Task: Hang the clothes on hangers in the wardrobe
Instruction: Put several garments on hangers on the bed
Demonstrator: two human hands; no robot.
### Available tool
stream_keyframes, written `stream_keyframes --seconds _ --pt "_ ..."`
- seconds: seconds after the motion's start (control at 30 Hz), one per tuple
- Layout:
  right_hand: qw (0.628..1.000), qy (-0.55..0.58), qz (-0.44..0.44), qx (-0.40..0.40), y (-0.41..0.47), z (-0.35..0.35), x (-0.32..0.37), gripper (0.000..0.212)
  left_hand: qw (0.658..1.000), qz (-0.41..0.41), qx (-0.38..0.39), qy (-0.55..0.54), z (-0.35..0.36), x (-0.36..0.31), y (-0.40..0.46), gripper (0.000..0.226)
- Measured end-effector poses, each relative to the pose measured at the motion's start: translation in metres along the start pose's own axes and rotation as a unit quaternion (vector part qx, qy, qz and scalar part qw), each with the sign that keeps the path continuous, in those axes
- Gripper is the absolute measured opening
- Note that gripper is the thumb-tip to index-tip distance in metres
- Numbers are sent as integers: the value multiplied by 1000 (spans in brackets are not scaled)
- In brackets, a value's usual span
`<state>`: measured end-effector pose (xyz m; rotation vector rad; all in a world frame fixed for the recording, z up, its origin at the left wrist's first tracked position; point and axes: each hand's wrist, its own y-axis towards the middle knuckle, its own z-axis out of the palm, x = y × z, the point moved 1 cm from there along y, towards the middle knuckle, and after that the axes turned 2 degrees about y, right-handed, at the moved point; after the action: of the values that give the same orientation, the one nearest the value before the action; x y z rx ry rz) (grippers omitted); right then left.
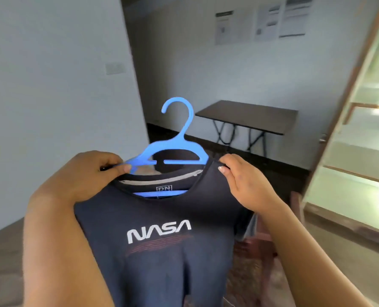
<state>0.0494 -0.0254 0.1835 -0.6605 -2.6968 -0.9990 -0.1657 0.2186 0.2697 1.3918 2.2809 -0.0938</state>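
Lettering across the chest of the dark navy T-shirt [162,251] reads "NASA" in white, with faint reddish stripes beneath it; the small neck label shows "DN", and the line under it is too small to read. The shirt hangs at the centre of the view on a blue plastic hanger [179,149], whose hook stands upright at 12 o'clock above the collar while its lower bar shows through the neck opening. The left hand [89,173], at 9 o'clock of the collar, pinches the shirt's shoulder together with the hanger's left arm between thumb and curled fingers. The right hand [239,180], at 3 o'clock, pinches the other shoulder seam with thumb and fingertips. The hanger's right end is hidden inside the fabric, and the shirt's hem is cut off by the lower edge. At 1 o'clock, well behind, stands a dark folding table [250,116] against a pale wall; blurred papers [263,21] are pinned above it, unreadable. At 3 o'clock a wood-framed glass door [361,129] leans across the view.
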Motion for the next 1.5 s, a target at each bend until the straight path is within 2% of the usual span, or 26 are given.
stream_keyframes --seconds 0.23,0.4,0.53,0.63,0.73,0.83,0.9,0.97,1.03,1.1,1.17,1.3,1.37,1.43,1.5 --pt "984 -77 159 -6 -129 -141 -144 22 986 131 94 -46 119 -198 20 19" --pt "966 -154 199 -64 -180 -223 -248 17 969 217 105 -52 192 -332 47 32" --pt "931 -257 234 -109 -181 -274 -334 17 962 267 46 -38 246 -431 81 37" --pt "892 -313 267 -186 -164 -307 -391 22 963 268 -4 -39 281 -496 121 41" --pt "882 -244 290 -280 -138 -333 -454 36 963 256 -37 -69 311 -559 172 43" --pt "885 -155 264 -351 -107 -353 -516 34 960 257 -65 -88 333 -620 226 41" --pt "881 -132 224 -395 -81 -369 -556 25 961 249 -62 -103 344 -665 270 39" --pt "887 -138 182 -402 -55 -383 -594 26 959 252 -51 -120 353 -709 312 37" --pt "900 -160 140 -379 -25 -396 -635 27 954 266 -53 -126 364 -752 354 33" --pt "912 -219 105 -332 3 -408 -672 46 952 275 -67 -118 373 -793 389 34" --pt "911 -283 122 -275 24 -420 -724 57 949 282 -69 -123 381 -837 423 35" --pt "866 -389 189 -252 62 -464 -831 51 937 324 -71 -108 383 -923 491 38" --pt "856 -400 147 -294 84 -496 -872 48 931 342 -88 -95 381 -966 527 38" --pt "846 -398 93 -341 109 -533 -905 55 932 342 -90 -81 373 -1005 562 40" --pt "829 -432 31 -354 137 -565 -940 58 932 342 -86 -82 365 -1042 601 42"
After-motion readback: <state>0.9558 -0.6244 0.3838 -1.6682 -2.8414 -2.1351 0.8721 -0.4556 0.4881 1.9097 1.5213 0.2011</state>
